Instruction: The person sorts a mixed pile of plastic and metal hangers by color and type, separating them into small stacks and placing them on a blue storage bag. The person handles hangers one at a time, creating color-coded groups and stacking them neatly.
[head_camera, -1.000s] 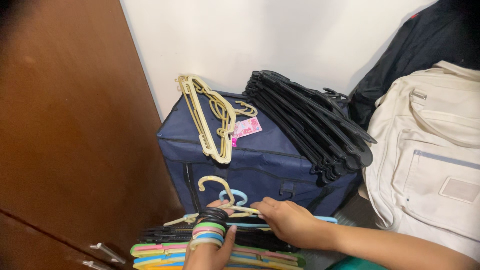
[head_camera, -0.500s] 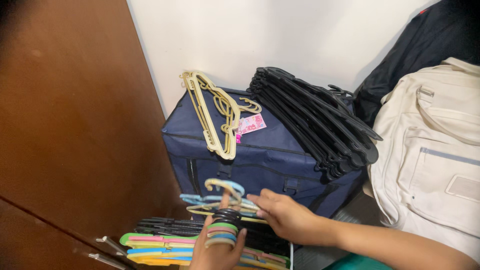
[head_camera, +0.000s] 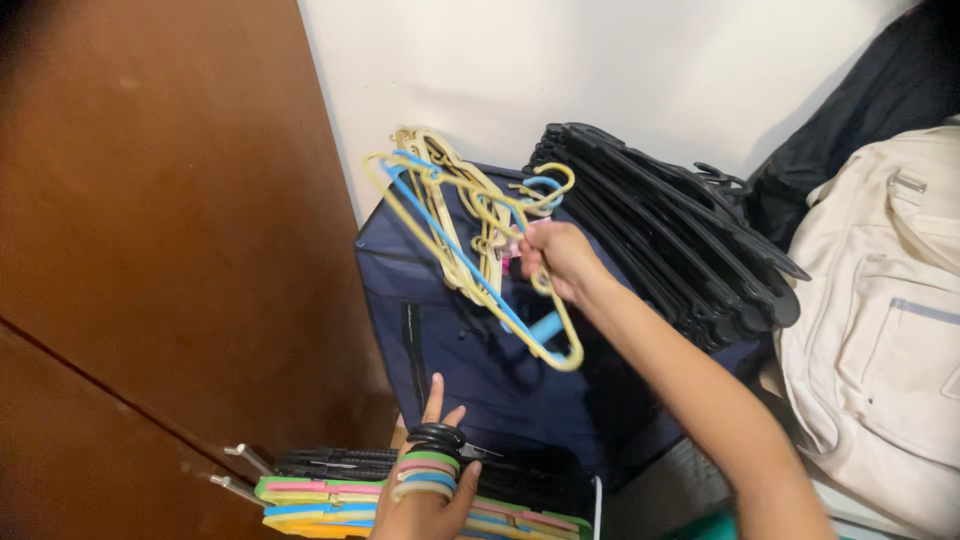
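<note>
The right hand (head_camera: 558, 255) had its grip pinched around a small bunch of yellow and blue hangers (head_camera: 470, 255), taken just under the hooks, and held them up over the far left of the navy storage bag (head_camera: 470, 360), close against the cream hangers (head_camera: 455, 200) that lay on top of it. Thin moulded plastic of this kind looked light and fairly stiff, though slick and apt to fan apart or tangle; the neck below the hooks seemed the soundest place to hold, since it kept the bunch together.

The left hand (head_camera: 425, 490), with stacked bangles (head_camera: 428, 460) at the wrist, had its fingers spread and resting flat on the near pile of coloured hangers (head_camera: 320, 500), grasping nothing. Black hangers (head_camera: 340, 465) lay just behind that pile.

To the right on the bag sat a thick stack of black hangers (head_camera: 660, 230). A brown wardrobe door (head_camera: 150, 250) stood at left, a cream backpack (head_camera: 880, 320) at right, and a dark bag (head_camera: 860, 130) behind it against the white wall (head_camera: 600, 70).
</note>
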